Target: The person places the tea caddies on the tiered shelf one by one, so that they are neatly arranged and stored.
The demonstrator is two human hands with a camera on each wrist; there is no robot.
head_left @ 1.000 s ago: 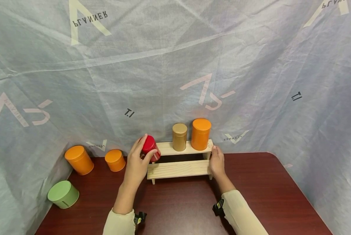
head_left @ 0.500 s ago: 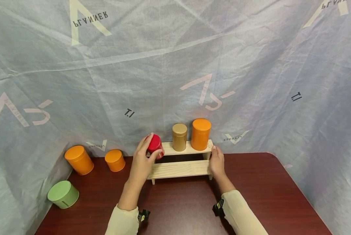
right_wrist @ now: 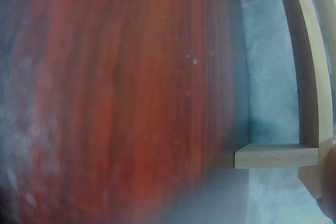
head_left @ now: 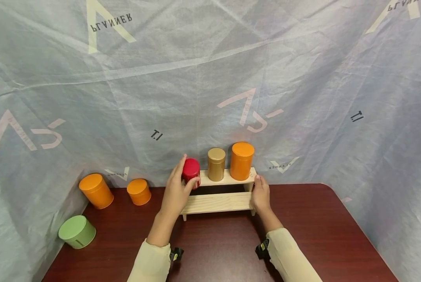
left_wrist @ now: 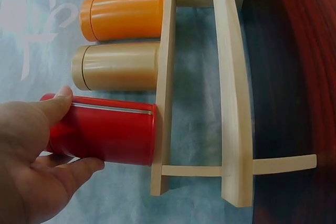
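My left hand (head_left: 177,192) grips a red canister (left_wrist: 107,132) between thumb and fingers, at the left end of the top tier of a two-tier wooden rack (head_left: 217,202). In the left wrist view the canister's base meets the top board or is right at it. Beside it on that board stand a gold canister (head_left: 216,164) and a taller orange canister (head_left: 241,161). My right hand (head_left: 261,194) holds the rack's right end, thumb at the front; its other fingers are mostly hidden. Only a sliver of that hand shows in the right wrist view.
On the left of the dark red table (head_left: 302,219) stand an orange canister (head_left: 96,191), a shorter orange canister (head_left: 139,192) and a green tin (head_left: 77,232). A grey cloth (head_left: 175,78) hangs behind the table and along its sides.
My left hand has carried the red canister rightward and slightly back, over the rack's left end, and the canister has become more upright. My right hand stays on the rack's right end.
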